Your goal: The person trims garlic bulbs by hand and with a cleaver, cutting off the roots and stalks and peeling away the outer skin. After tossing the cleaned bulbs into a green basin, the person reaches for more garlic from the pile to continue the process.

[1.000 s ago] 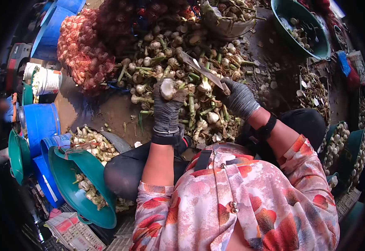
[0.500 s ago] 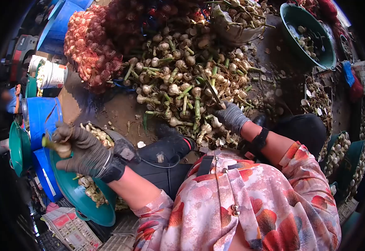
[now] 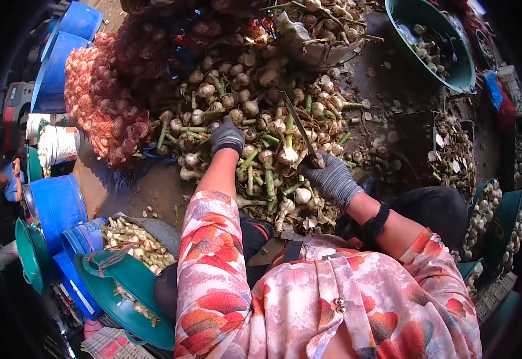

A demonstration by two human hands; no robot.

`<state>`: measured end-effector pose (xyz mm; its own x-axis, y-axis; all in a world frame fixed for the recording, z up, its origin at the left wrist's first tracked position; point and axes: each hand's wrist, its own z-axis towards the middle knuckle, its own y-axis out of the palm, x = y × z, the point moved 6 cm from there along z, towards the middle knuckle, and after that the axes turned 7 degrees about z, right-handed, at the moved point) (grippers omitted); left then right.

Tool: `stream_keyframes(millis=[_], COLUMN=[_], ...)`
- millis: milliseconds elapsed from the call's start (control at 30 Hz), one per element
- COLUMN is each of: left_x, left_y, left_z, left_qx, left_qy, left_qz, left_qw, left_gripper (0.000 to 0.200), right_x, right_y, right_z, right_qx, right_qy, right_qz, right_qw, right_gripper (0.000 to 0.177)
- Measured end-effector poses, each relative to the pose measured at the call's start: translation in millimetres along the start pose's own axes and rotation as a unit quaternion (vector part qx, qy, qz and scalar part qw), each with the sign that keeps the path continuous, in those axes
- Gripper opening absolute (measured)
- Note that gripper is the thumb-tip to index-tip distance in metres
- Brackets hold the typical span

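Note:
A large heap of garlic bulbs with green stems (image 3: 267, 157) lies on the ground in front of me. My left hand (image 3: 227, 136), in a grey glove, reaches into the left part of this heap and touches bulbs there. Its fingers point away from me and are mostly hidden, so their grip does not show. My gloved right hand (image 3: 333, 180) is closed around the handle of a knife (image 3: 300, 124) at the heap's right side. The long thin blade points up and away over the bulbs.
Left of me, a green basin (image 3: 96, 281) holds some garlic, beside a container of cut garlic (image 3: 135, 239). Red mesh sacks (image 3: 102, 102), blue drums (image 3: 58, 200) and a white bucket (image 3: 63, 143) stand farther left. Another green basin (image 3: 467, 75) is at far right, above a scrap-filled crate (image 3: 452, 149).
My left hand has moved from above the green basin to the heap, and the garlic bulb it held is gone from it. My right hand stays by the heap with the knife.

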<state>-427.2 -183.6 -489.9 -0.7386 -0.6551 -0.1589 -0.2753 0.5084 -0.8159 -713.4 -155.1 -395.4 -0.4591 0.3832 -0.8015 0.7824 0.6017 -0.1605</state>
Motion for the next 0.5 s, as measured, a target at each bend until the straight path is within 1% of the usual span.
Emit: stream_keyframes(millis=[33, 67, 133, 167, 200, 233, 267, 300, 333, 367, 400, 433, 467, 500], left_x=[-1.0, 1.9, -5.5, -12.2, -19.0, -21.7, -27.8, -21.0, -18.6, -17.0, -16.2, -14.1, -11.6, -19.9], left_y=[12.5, 11.7, 9.6, 9.9, 6.0, 6.1, 4.1, -14.7, -14.9, -13.8, -12.3, -13.8, -13.8, -6.5], left_z=[21.3, 28.9, 37.0, 40.6, 34.5, 24.4, 8.0, -29.5, -47.2, -62.6, -79.0, -100.1, -122.1, -130.2], left_qx=[-0.003, -0.015, 0.006, -0.017, 0.049, 0.080, 0.109, 0.114, 0.096, 0.091, 0.086, 0.166, 0.240, 0.175], left_qy=[-0.008, 0.009, 0.029, 0.032, 0.072, 0.143, 0.211, 0.282, 0.315, 0.341, 0.366, 0.412, 0.444, 0.439], left_qz=[0.026, 0.064, 0.015, -0.033, -0.111, -0.225, -0.334, -0.374, -0.437, -0.435, -0.434, -0.271, -0.098, -0.221], left_qw=[1.000, 0.998, 0.999, 0.999, 0.990, 0.961, 0.912, 0.876, 0.837, 0.828, 0.819, 0.854, 0.858, 0.853], left_gripper=[0.066, 0.062, 0.061, 0.061, 0.060, 0.059, 0.058, 0.060, 0.056, 0.051, 0.047, 0.043, 0.040, 0.042], right_x=[1.4, -1.8, -3.7, -2.6, -0.5, -0.6, -15.7, -17.3, -18.5, -34.2, -42.4, -48.3, -53.9, -55.8], right_y=[-1.2, -3.2, -5.0, -6.3, -5.9, -5.8, -8.4, -6.8, -4.9, -4.4, -1.9, 1.2, 4.5, 8.0], right_z=[2.4, 3.7, 7.1, 9.8, 14.5, 18.4, 14.2, 17.0, 18.5, 11.7, 4.8, -3.6, -11.4, -17.1], right_qx=[-0.008, 0.003, 0.006, 0.012, 0.018, 0.026, 0.031, 0.025, 0.020, 0.017, 0.017, 0.016, 0.016, 0.009], right_qy=[0.003, -0.003, -0.008, -0.019, -0.031, -0.043, -0.027, -0.059, -0.091, -0.122, -0.174, -0.207, -0.241, -0.257], right_qz=[0.003, -0.015, -0.022, -0.038, -0.054, -0.067, -0.113, -0.155, -0.197, -0.230, -0.271, -0.292, -0.313, -0.325], right_qw=[1.000, 1.000, 1.000, 0.999, 0.998, 0.996, 0.993, 0.986, 0.976, 0.965, 0.947, 0.934, 0.919, 0.910], right_gripper=[0.030, 0.029, 0.031, 0.032, 0.033, 0.034, 0.035, 0.034, 0.034, 0.034, 0.034, 0.033, 0.032, 0.030])
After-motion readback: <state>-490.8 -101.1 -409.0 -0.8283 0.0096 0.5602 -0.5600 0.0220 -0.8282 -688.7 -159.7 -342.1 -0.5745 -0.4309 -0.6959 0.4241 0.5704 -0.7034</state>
